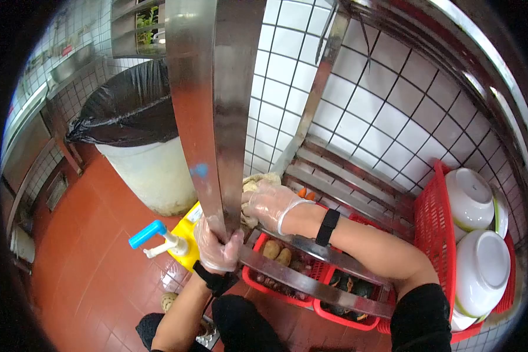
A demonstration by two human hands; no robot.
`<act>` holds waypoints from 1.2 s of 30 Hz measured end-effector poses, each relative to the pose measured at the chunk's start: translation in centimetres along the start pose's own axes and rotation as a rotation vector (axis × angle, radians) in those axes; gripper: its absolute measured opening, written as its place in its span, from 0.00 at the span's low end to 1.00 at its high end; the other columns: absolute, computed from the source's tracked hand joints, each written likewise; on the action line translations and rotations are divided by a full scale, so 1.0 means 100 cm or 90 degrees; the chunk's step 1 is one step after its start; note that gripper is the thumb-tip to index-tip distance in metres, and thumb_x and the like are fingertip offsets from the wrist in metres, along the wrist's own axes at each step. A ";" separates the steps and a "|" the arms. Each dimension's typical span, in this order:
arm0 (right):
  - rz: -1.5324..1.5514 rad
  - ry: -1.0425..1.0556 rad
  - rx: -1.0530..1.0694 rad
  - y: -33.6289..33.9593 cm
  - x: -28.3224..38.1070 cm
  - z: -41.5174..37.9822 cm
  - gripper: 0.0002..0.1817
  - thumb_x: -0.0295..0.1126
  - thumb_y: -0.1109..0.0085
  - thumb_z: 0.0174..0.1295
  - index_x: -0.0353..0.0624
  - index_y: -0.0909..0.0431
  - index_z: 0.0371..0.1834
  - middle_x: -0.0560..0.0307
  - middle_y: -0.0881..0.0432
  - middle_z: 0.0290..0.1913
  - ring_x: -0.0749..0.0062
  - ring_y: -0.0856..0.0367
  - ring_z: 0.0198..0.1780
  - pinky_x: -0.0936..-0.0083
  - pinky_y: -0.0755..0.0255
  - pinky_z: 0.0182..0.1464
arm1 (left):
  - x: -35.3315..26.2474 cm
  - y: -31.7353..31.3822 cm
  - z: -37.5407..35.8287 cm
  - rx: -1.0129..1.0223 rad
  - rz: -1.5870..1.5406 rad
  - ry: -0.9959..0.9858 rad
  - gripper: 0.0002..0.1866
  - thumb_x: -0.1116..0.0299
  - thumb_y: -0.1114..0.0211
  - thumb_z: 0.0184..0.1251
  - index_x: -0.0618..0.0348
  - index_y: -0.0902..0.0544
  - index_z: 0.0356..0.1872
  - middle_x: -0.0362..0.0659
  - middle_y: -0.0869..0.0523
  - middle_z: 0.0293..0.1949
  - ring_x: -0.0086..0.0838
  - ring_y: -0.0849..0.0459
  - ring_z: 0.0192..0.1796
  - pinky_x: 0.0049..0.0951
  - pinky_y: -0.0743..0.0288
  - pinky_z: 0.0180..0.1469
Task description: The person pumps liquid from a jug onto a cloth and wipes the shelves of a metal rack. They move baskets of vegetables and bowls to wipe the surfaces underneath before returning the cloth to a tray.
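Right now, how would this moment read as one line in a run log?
left hand: gripping steel rack post | right hand: pressing cloth to post | below: red baskets, white bowls

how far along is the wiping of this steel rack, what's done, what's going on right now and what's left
Done: cannot be judged; the steel upright shines, but nothing shows which parts were wiped. In hand: the gloved left hand grips the upright at its foot, while the gloved right hand presses a pale cloth behind it. Left: likely the lower rails above the red baskets, though that is a guess.
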State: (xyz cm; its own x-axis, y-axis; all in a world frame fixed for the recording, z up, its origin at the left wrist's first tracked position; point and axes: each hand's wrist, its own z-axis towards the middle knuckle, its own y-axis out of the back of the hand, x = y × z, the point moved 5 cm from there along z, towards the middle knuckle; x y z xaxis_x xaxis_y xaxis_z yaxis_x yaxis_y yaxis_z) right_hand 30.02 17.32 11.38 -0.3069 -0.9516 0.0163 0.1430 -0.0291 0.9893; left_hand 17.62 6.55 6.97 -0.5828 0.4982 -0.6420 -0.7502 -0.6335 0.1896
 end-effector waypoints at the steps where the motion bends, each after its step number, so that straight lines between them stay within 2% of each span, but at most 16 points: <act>1: 0.021 -0.011 -0.007 0.004 -0.006 0.004 0.08 0.24 0.38 0.52 0.42 0.14 0.36 0.55 0.16 0.45 0.53 0.18 0.53 0.60 0.18 0.52 | -0.001 -0.002 0.000 -0.035 -0.033 -0.041 0.14 0.63 0.31 0.50 0.58 0.26 0.31 0.50 0.26 0.24 0.52 0.26 0.28 0.44 0.33 0.33; 2: -0.037 -0.151 0.083 0.003 -0.025 0.008 0.08 0.24 0.38 0.54 0.43 0.14 0.37 0.52 0.16 0.47 0.49 0.17 0.53 0.58 0.18 0.50 | -0.001 -0.002 0.000 -0.056 -0.015 -0.059 0.13 0.64 0.30 0.50 0.57 0.26 0.29 0.49 0.26 0.24 0.52 0.26 0.27 0.43 0.33 0.32; 5: -0.112 -0.280 0.120 -0.009 -0.085 0.016 0.10 0.27 0.39 0.58 0.43 0.13 0.42 0.49 0.15 0.51 0.47 0.16 0.53 0.58 0.18 0.51 | 0.000 -0.002 0.000 -0.069 -0.043 -0.081 0.14 0.66 0.28 0.47 0.54 0.28 0.28 0.47 0.26 0.23 0.50 0.25 0.26 0.43 0.33 0.31; 8: -0.179 -0.390 0.064 -0.011 -0.135 0.024 0.10 0.27 0.40 0.60 0.47 0.11 0.41 0.48 0.13 0.45 0.50 0.13 0.50 0.61 0.18 0.54 | -0.010 0.001 0.007 -0.078 -0.060 -0.099 0.16 0.67 0.27 0.44 0.51 0.29 0.26 0.45 0.24 0.24 0.48 0.24 0.26 0.43 0.32 0.30; 11: -0.194 -0.507 0.040 -0.001 -0.179 0.021 0.11 0.28 0.40 0.60 0.48 0.12 0.44 0.49 0.13 0.47 0.52 0.14 0.52 0.61 0.18 0.54 | 0.001 0.002 -0.002 -0.045 0.001 -0.097 0.19 0.67 0.25 0.42 0.55 0.22 0.37 0.45 0.21 0.27 0.48 0.21 0.29 0.44 0.28 0.36; 13: -0.186 -0.437 -0.084 -0.024 -0.235 0.008 0.13 0.28 0.40 0.60 0.50 0.12 0.46 0.50 0.13 0.51 0.53 0.15 0.54 0.62 0.19 0.55 | 0.009 0.001 -0.007 -0.018 -0.004 -0.084 0.26 0.67 0.24 0.41 0.60 0.19 0.46 0.48 0.18 0.30 0.49 0.19 0.33 0.45 0.26 0.40; 14: -0.205 -0.421 -0.025 -0.028 -0.246 0.006 0.14 0.29 0.41 0.62 0.53 0.12 0.48 0.50 0.14 0.52 0.54 0.15 0.55 0.63 0.19 0.55 | 0.013 0.000 -0.009 -0.004 -0.011 -0.068 0.31 0.66 0.24 0.40 0.63 0.20 0.51 0.50 0.17 0.35 0.51 0.18 0.37 0.46 0.25 0.43; 15: -0.211 -0.539 0.075 0.006 -0.214 0.018 0.13 0.29 0.42 0.64 0.49 0.12 0.49 0.49 0.14 0.54 0.54 0.15 0.55 0.63 0.19 0.55 | 0.018 -0.002 -0.010 0.010 -0.019 -0.053 0.35 0.66 0.23 0.39 0.66 0.22 0.55 0.53 0.17 0.39 0.52 0.17 0.40 0.47 0.24 0.46; 17: -0.267 -0.562 0.117 -0.018 -0.240 0.022 0.13 0.30 0.42 0.65 0.42 0.13 0.49 0.47 0.14 0.54 0.54 0.15 0.56 0.63 0.20 0.57 | 0.013 -0.002 -0.008 0.028 -0.027 -0.041 0.34 0.66 0.23 0.39 0.64 0.21 0.54 0.54 0.17 0.42 0.53 0.17 0.43 0.47 0.24 0.46; 19: -0.184 -0.472 0.020 -0.014 -0.232 0.010 0.14 0.31 0.43 0.65 0.39 0.13 0.49 0.46 0.15 0.55 0.53 0.15 0.57 0.61 0.20 0.58 | 0.012 -0.001 -0.009 0.031 -0.018 -0.023 0.33 0.66 0.23 0.39 0.64 0.20 0.52 0.54 0.16 0.41 0.54 0.17 0.42 0.47 0.24 0.46; 21: -0.156 -0.568 0.105 -0.005 -0.226 0.009 0.12 0.29 0.42 0.64 0.40 0.13 0.47 0.44 0.15 0.55 0.50 0.16 0.57 0.61 0.21 0.58 | 0.010 -0.001 -0.007 0.033 -0.018 -0.013 0.31 0.66 0.24 0.39 0.63 0.20 0.50 0.54 0.16 0.40 0.54 0.17 0.41 0.47 0.24 0.45; 24: -0.193 -0.504 0.131 -0.006 -0.215 -0.007 0.11 0.27 0.42 0.63 0.38 0.14 0.45 0.41 0.15 0.54 0.49 0.16 0.57 0.61 0.21 0.58 | -0.003 0.002 0.003 -0.039 -0.007 -0.065 0.27 0.67 0.25 0.40 0.62 0.19 0.47 0.54 0.16 0.35 0.55 0.18 0.37 0.48 0.24 0.41; 26: -0.226 -0.424 0.176 -0.005 -0.205 -0.028 0.10 0.26 0.42 0.62 0.37 0.14 0.43 0.40 0.15 0.54 0.49 0.16 0.57 0.61 0.21 0.58 | -0.001 0.002 0.007 -0.041 -0.023 -0.066 0.27 0.67 0.25 0.41 0.62 0.19 0.47 0.54 0.16 0.35 0.55 0.18 0.36 0.48 0.24 0.40; 29: -0.108 -0.503 0.119 0.014 -0.176 -0.067 0.10 0.24 0.43 0.61 0.37 0.15 0.43 0.40 0.15 0.52 0.47 0.16 0.55 0.60 0.21 0.57 | 0.007 -0.001 -0.004 -0.011 -0.015 -0.076 0.26 0.66 0.26 0.43 0.62 0.19 0.47 0.54 0.17 0.36 0.55 0.19 0.37 0.47 0.25 0.41; 32: -0.205 -0.375 0.089 -0.003 -0.190 -0.140 0.10 0.25 0.43 0.62 0.37 0.15 0.43 0.40 0.15 0.51 0.46 0.16 0.54 0.59 0.21 0.56 | 0.006 -0.001 -0.002 -0.032 -0.016 -0.070 0.26 0.65 0.25 0.45 0.63 0.20 0.48 0.54 0.17 0.37 0.55 0.19 0.38 0.47 0.25 0.42; 36: -0.135 -0.519 0.122 0.002 -0.212 -0.207 0.10 0.27 0.43 0.62 0.39 0.15 0.43 0.38 0.15 0.48 0.45 0.15 0.51 0.58 0.21 0.54 | 0.010 -0.004 -0.004 -0.020 -0.029 -0.071 0.28 0.63 0.24 0.45 0.63 0.21 0.50 0.54 0.17 0.38 0.55 0.18 0.39 0.48 0.25 0.43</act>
State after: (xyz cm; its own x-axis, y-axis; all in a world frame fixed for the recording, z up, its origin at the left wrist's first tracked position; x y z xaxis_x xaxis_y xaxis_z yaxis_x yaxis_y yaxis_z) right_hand 56.02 31.12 8.19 -0.8987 -0.4137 -0.1452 -0.1321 -0.0603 0.9894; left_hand 17.48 7.03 5.98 -0.5811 0.5887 -0.5620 -0.7674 -0.6262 0.1376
